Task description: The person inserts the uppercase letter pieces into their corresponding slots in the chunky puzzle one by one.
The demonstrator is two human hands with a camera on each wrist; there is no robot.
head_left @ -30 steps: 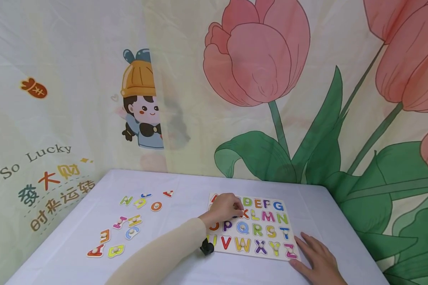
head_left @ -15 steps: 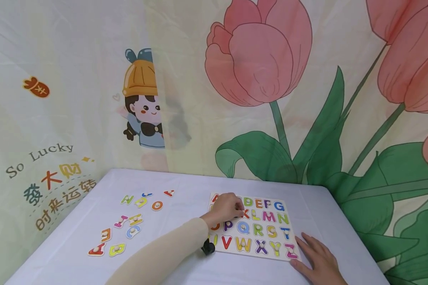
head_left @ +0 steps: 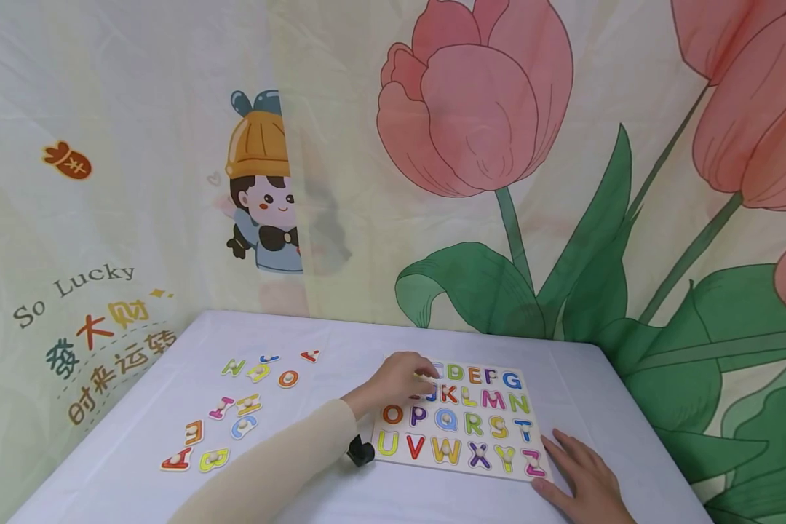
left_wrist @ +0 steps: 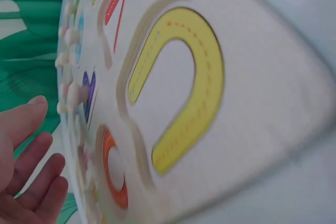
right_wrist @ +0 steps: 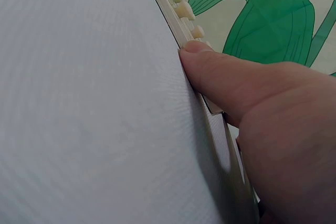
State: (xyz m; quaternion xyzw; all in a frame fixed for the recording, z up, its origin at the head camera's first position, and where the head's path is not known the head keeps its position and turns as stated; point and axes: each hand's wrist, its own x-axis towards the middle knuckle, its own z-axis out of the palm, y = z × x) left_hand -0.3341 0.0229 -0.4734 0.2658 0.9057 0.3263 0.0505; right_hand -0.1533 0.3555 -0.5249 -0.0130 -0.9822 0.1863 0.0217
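Note:
A white wooden alphabet puzzle board (head_left: 460,471) lies on the table, its letter slots in rows. My left hand (head_left: 401,380) hovers over its upper left part, fingers loosely bent. In the left wrist view, nothing shows between the thumb and fingers of that left hand (left_wrist: 31,166). A blue J (head_left: 431,394) sits beside the red K (head_left: 449,394), partly behind the fingers. The yellow U slot (head_left: 387,443) and orange O slot (head_left: 392,415) carry no knobs. My right hand (head_left: 586,477) rests at the lower right corner, thumb (right_wrist: 210,66) touching the board's edge.
Loose knobbed letter pieces lie on the left of the white table (head_left: 327,480), among them a red A (head_left: 176,459), an orange O (head_left: 288,379) and a light blue C (head_left: 244,427). A black wrist camera (head_left: 361,451) hangs below the left wrist. A printed curtain (head_left: 340,145) stands behind.
My left hand has drawn back a little to the left, its fingers loosening. The J, O and U places show more now. My right hand has stayed at the board's corner.

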